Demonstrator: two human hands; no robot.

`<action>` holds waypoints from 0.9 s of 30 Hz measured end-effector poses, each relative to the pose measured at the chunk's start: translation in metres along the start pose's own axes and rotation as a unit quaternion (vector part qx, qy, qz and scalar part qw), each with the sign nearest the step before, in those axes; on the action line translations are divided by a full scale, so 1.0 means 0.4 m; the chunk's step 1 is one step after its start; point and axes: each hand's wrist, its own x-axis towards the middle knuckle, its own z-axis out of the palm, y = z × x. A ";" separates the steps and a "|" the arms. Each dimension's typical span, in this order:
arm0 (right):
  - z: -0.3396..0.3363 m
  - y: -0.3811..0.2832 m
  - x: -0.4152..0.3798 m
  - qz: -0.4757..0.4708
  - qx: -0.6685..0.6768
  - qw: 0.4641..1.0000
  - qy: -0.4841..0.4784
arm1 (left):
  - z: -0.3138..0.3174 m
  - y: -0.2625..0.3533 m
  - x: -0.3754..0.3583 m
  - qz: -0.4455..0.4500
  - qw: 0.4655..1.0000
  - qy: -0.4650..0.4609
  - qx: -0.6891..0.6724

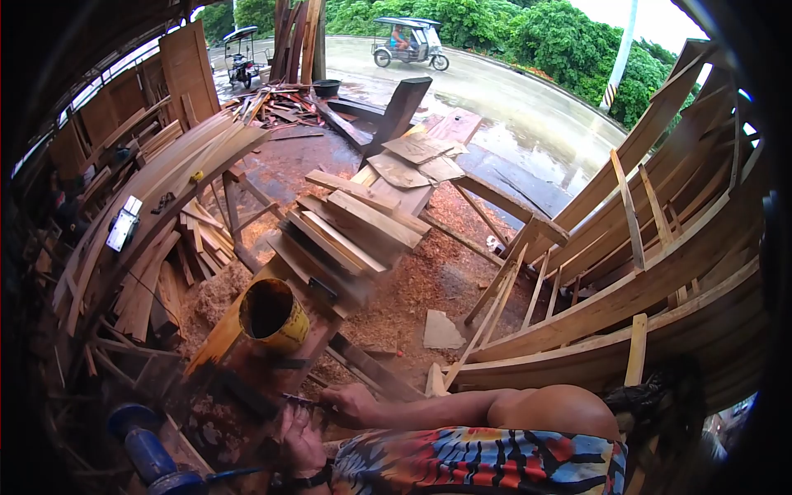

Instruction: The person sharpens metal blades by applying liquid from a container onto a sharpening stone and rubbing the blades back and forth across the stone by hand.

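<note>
My right hand reaches in from the right along the bottom, its fingers closed around one end of a thin dark tool. Just below the tool's other end is my left hand, palm partly showing and fingers raised and somewhat apart; a dark band circles its wrist. Whether its fingertips touch the tool is unclear. Above the hands, a yellow bucket with a dark inside stands on the work surface beside several stacked boards. A blue cylindrical object lies at the lower left.
Long planks lie on a stand at left, with a white device on them. Tall boards lean at right. Wood shavings and scraps cover the floor. A covered tricycle with a person inside is on the wet road.
</note>
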 end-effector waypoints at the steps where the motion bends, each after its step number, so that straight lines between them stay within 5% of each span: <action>1: 0.000 0.001 0.000 0.001 0.000 1.000 0.003 | 0.003 -0.001 -0.001 0.002 1.000 0.007 0.005; 6: -0.011 -0.013 0.007 -0.013 -0.006 1.000 -0.007 | 0.017 0.004 -0.003 0.005 1.000 0.027 -0.004; 12: 0.016 -0.020 0.002 -0.041 -0.018 0.995 -0.089 | -0.026 -0.011 0.042 0.047 0.979 0.141 0.139; 16: 0.028 -0.038 0.018 -0.080 0.034 0.987 -0.135 | -0.100 -0.005 0.055 0.041 0.969 0.139 0.198; 19: 0.009 -0.027 0.061 0.008 -0.036 0.974 -0.221 | -0.128 0.010 0.050 0.050 0.970 0.075 0.226; 21: 0.081 0.096 0.077 -0.050 -0.053 0.987 -0.142 | -0.142 0.023 0.052 0.072 0.943 0.052 0.321; 23: 0.003 0.026 0.165 -0.086 -0.048 0.982 -0.164 | -0.190 0.033 0.067 -0.015 0.937 0.011 0.349; 24: 0.001 0.002 0.206 -0.215 -0.009 0.969 -0.125 | -0.162 0.074 0.055 -0.057 0.920 -0.019 0.387; 25: -0.016 -0.030 0.223 -0.145 -0.028 0.960 -0.240 | -0.175 0.084 0.055 -0.071 0.931 -0.060 0.354; 26: -0.007 -0.032 0.238 -0.165 -0.043 0.942 -0.290 | -0.189 0.081 0.055 0.023 0.901 -0.083 0.426; 27: 0.005 -0.027 0.251 -0.186 -0.065 0.923 -0.329 | -0.183 0.122 0.062 -0.091 0.878 -0.083 0.463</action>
